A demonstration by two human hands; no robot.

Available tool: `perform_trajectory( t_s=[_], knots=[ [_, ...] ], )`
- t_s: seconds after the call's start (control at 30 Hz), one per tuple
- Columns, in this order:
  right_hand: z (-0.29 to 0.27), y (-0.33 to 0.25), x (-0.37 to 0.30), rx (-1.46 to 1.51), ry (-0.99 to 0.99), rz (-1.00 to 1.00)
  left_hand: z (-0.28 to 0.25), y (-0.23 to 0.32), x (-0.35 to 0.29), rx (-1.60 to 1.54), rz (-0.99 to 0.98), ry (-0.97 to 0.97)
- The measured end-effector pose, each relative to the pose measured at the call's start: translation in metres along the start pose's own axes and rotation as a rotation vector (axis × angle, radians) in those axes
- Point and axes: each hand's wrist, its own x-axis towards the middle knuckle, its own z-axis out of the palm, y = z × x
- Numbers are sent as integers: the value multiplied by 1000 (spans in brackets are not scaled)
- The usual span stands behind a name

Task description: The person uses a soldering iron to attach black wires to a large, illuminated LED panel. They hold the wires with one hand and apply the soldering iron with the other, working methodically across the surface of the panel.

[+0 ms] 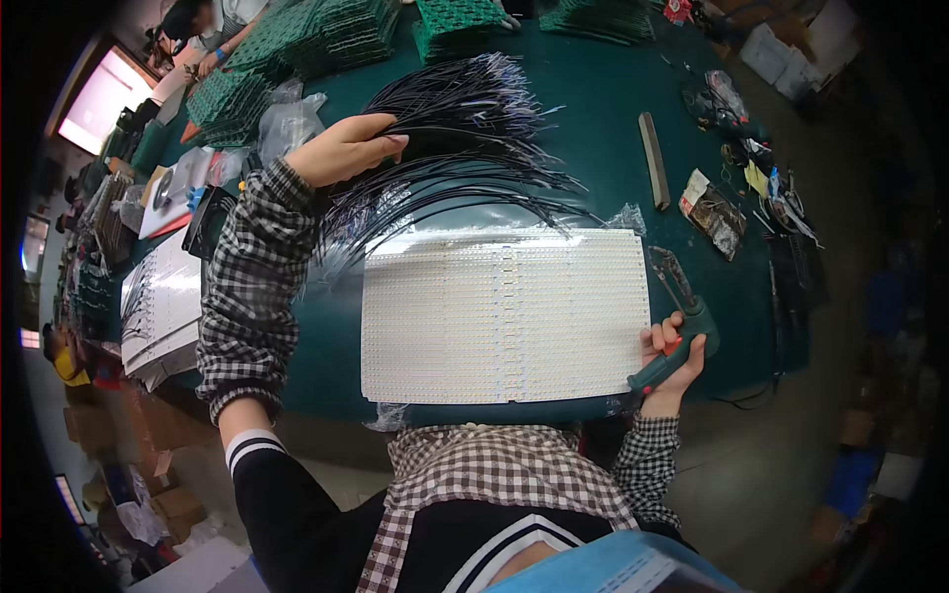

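Cut off / unresolved:
Lower edge crops my blue mask [618, 565]; white panel's [435, 321] fine details too small to tell.

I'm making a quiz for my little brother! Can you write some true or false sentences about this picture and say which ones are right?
1. A white panel lies on a dark green table. True.
2. The person's right-hand grip holds a yellow tool. False: it holds a green tool.
3. The left-hand grip is down on the panel. False: it is up at the black wires.
4. A thin brown bar lies to the right of the wires. True.
5. The apron has a checked pattern. True.
6. The stacks on the far side of the table are pink. False: they are green.
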Motion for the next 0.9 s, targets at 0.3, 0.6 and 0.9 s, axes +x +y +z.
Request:
perform_trajectory(
  t_s=[0.3, 0.6, 0.9],
  knots=[
    [14, -1, -4, 134, -12, 7, -4, 35, -65, -207, -19, -258],
    [9, 3, -2, 136, -15, 14, 145, -6, -88, -386, -50, -464],
    [8, -1, -8, 151, -2, 15, 211, -29, -81, 136, 191, 274]
  ],
)
